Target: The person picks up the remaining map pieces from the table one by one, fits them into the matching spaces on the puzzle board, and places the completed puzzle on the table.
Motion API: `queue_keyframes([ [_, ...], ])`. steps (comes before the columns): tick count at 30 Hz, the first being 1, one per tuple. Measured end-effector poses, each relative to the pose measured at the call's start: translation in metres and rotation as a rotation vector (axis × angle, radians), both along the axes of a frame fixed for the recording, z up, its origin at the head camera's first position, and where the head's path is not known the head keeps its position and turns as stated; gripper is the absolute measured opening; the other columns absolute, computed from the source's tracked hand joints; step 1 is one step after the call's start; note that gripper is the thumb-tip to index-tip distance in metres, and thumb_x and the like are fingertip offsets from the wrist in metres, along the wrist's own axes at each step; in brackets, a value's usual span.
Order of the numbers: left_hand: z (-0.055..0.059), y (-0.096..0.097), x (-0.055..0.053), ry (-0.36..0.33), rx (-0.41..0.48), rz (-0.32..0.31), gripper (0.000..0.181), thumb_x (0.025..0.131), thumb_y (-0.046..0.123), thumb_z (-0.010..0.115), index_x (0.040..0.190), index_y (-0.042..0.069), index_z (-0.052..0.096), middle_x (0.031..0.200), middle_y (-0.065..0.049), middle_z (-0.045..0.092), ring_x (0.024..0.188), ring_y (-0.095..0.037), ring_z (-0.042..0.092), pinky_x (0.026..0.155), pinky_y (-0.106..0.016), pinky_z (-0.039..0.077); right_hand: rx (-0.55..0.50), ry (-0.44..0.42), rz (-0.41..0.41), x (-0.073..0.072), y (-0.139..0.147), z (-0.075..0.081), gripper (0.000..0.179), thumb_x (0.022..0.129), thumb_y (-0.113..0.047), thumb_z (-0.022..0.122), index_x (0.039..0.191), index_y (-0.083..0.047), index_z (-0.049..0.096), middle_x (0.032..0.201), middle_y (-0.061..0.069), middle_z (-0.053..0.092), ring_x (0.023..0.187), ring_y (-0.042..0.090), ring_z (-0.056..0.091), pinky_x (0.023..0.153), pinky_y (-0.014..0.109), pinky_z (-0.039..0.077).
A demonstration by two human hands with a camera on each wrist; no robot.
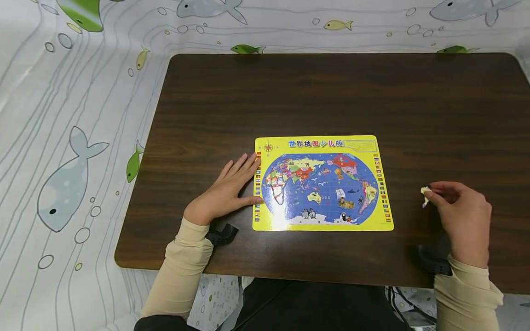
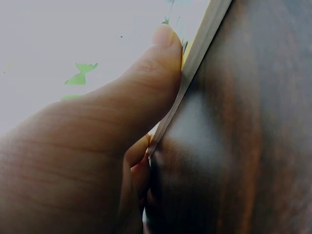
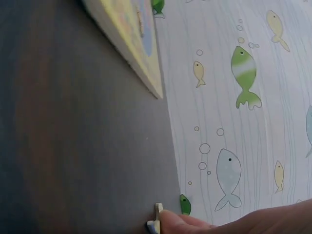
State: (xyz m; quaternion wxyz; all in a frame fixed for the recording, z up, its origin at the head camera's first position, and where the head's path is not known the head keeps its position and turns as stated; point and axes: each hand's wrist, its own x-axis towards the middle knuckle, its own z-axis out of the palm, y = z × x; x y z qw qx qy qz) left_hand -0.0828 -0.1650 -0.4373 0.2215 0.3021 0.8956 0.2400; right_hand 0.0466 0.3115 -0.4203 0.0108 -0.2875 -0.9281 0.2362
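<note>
A fish-patterned cloth (image 1: 74,151) hangs around the dark wooden table (image 1: 331,101), and nothing lies between the two hands except the puzzle board (image 1: 322,183). The board lies flat near the front middle of the table, yellow-framed, showing a colourful world map on blue sea. The left hand (image 1: 225,191) rests flat with fingers spread, its thumb pressed against the board's left edge. Well to the right, the right hand (image 1: 461,216) pinches a small pale puzzle piece (image 1: 425,193) at its fingertips, low over the table.
</note>
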Motion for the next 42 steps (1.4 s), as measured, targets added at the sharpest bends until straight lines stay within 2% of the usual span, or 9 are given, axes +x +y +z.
queue_keyframes([
  [5,0.001,0.000,0.000,-0.002,-0.003,0.004,0.102,0.095,0.054,0.069,0.169,0.021,0.008,0.178,0.004,0.001,0.166,-0.024,-0.005,0.133,-0.052,-0.006,-0.028,-0.039,0.016,-0.002,0.002,0.001,0.041,0.104,-0.026,0.066,0.132,0.003,0.068,0.124,0.029,0.070,0.072,-0.011,0.042,0.056,0.015,0.038],
  [9,0.001,0.000,-0.001,0.000,-0.002,0.000,0.102,0.095,0.054,0.070,0.169,0.022,0.008,0.178,0.004,0.000,0.166,-0.024,-0.005,0.133,-0.052,-0.006,-0.049,-0.056,0.018,-0.002,0.004,0.002,0.044,0.104,-0.025,0.066,0.135,0.005,0.065,0.125,0.031,0.069,0.070,-0.017,0.040,0.057,0.015,0.038],
  [12,0.001,0.000,-0.001,0.001,-0.003,0.001,0.102,0.095,0.054,0.070,0.169,0.022,0.008,0.178,0.004,0.001,0.166,-0.024,-0.005,0.133,-0.052,-0.006,-0.074,-0.048,0.027,-0.002,0.006,0.004,0.045,0.103,-0.026,0.068,0.136,0.005,0.064,0.091,0.000,0.077,0.068,-0.022,0.039,0.060,0.016,0.039],
  [14,0.001,0.000,-0.001,0.000,-0.003,0.001,0.102,0.095,0.054,0.070,0.169,0.022,0.008,0.178,0.004,0.001,0.166,-0.024,-0.005,0.133,-0.052,-0.006,-0.098,-0.044,0.029,-0.001,0.008,0.005,0.047,0.102,-0.028,0.068,0.136,0.005,0.064,0.077,-0.023,0.064,0.070,-0.022,0.040,0.063,0.019,0.039],
  [16,0.001,0.001,-0.001,-0.001,-0.003,0.001,0.102,0.095,0.054,0.069,0.169,0.022,0.008,0.178,0.004,0.001,0.166,-0.024,-0.005,0.133,-0.052,-0.005,-0.129,-0.055,0.013,0.001,0.011,0.005,0.049,0.103,-0.031,0.068,0.137,0.003,0.064,0.073,-0.043,0.044,0.072,-0.019,0.042,0.067,0.021,0.038],
  [25,0.001,0.001,-0.001,0.001,-0.004,0.000,0.102,0.095,0.055,0.069,0.169,0.022,0.008,0.178,0.005,0.002,0.166,-0.023,-0.004,0.133,-0.052,-0.005,-0.243,-0.049,-0.054,0.005,0.020,-0.002,0.050,0.102,-0.038,0.066,0.136,-0.002,0.063,0.072,-0.047,0.049,0.079,-0.011,0.051,0.067,0.012,0.041],
  [30,0.001,0.001,-0.001,0.001,-0.005,0.001,0.102,0.095,0.056,0.069,0.169,0.023,0.007,0.177,0.005,0.001,0.166,-0.022,-0.005,0.133,-0.052,-0.005,-0.283,-0.057,-0.075,0.006,0.022,-0.003,0.049,0.103,-0.040,0.065,0.137,-0.005,0.062,0.076,-0.047,0.050,0.083,-0.014,0.051,0.071,0.009,0.039],
  [35,0.001,0.000,-0.001,-0.004,-0.007,0.004,0.101,0.095,0.055,0.069,0.169,0.022,0.008,0.178,0.004,0.001,0.166,-0.023,-0.005,0.133,-0.052,-0.006,-0.352,-0.052,-0.042,0.008,0.021,-0.002,0.050,0.100,-0.044,0.067,0.137,-0.010,0.063,0.081,-0.048,0.055,0.089,-0.018,0.053,0.076,0.007,0.041],
  [42,0.002,0.001,0.000,-0.010,-0.009,0.006,0.101,0.096,0.054,0.069,0.169,0.022,0.008,0.177,0.004,0.001,0.166,-0.023,-0.005,0.133,-0.052,-0.006,-0.475,-0.015,0.049,0.008,0.020,-0.002,0.037,0.099,-0.035,0.071,0.129,-0.013,0.068,0.087,-0.040,0.066,0.081,-0.011,0.064,0.068,0.006,0.046],
])
